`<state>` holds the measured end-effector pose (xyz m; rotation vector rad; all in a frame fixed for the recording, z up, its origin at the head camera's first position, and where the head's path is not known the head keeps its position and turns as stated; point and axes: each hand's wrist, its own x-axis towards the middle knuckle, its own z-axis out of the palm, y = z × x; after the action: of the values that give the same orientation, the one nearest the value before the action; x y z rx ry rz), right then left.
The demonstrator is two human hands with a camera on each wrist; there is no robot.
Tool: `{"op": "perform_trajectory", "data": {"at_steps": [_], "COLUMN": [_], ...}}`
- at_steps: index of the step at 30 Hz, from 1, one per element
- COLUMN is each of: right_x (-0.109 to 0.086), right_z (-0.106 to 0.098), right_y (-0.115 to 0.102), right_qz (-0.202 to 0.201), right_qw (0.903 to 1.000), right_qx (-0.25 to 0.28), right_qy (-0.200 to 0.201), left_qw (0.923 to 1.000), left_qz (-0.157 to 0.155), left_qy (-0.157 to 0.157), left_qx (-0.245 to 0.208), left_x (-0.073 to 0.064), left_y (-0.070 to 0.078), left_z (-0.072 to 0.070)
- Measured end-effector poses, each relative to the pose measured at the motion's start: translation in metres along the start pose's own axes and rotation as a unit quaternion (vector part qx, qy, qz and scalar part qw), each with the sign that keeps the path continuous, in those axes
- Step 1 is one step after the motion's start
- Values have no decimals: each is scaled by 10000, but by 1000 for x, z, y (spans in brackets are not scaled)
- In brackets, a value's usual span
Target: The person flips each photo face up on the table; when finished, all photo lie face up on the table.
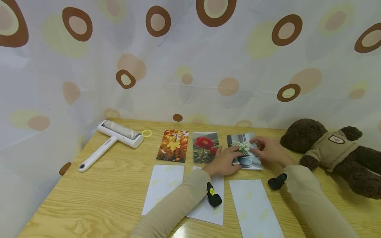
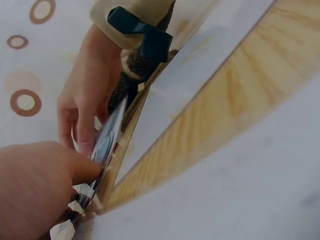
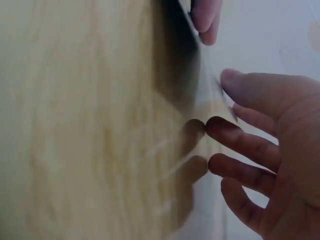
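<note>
A picture card of white flowers in a blue pot (image 1: 245,161) lies on the table between the two hands. My left hand (image 1: 225,161) rests on its left part, fingers fairly straight across the picture. At its right edge my right hand (image 1: 269,150) pinches the card between thumb and finger. The right wrist view shows a thin dark edge by the thumb (image 3: 255,90), the other fingers (image 3: 245,170) spread low near the tabletop. The left wrist view catches the card (image 2: 107,140) edge-on, the left thumb (image 2: 82,167) against it.
Left of it lie a red flower card (image 1: 204,142) and an autumn leaf card (image 1: 173,145). White sheets (image 1: 253,205) lie nearer the front, one partly under the left sleeve. A lint roller (image 1: 114,137), a yellow ring (image 1: 147,133) and a brown teddy bear (image 1: 333,148) flank them.
</note>
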<state>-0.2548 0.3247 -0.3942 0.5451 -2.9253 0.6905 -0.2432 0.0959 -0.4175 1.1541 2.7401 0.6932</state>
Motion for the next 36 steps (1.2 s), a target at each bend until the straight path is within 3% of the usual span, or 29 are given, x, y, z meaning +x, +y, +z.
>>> {"op": "perform_trajectory", "data": {"at_steps": [4, 13, 19, 23, 29, 36], "right_x": [1, 8, 11, 11, 10, 4], "right_z": [2, 4, 5, 5, 6, 9], "right_y": [7, 4, -2, -2, -3, -15], "right_qz": [109, 290, 407, 255, -136, 140], "right_qw": [9992, 9972, 9959, 9963, 9964, 9956], "right_qx": [137, 333, 196, -31, -382, -822], "right_qy": [-350, -605, -784, -818, -749, -437], "left_qw": [9995, 9991, 9989, 9993, 9962, 9970], "left_qz": [-120, -181, -223, -209, -53, -157], "left_qy": [-57, 100, 99, 209, 792, 580], "left_qx": [273, 369, 405, 212, -347, -490], "left_x": [2, 2, -1, -1, -4, -22], "left_y": [-1, -2, -2, -1, -1, -2], "left_z": [1, 0, -3, -9, -27, -44]}}
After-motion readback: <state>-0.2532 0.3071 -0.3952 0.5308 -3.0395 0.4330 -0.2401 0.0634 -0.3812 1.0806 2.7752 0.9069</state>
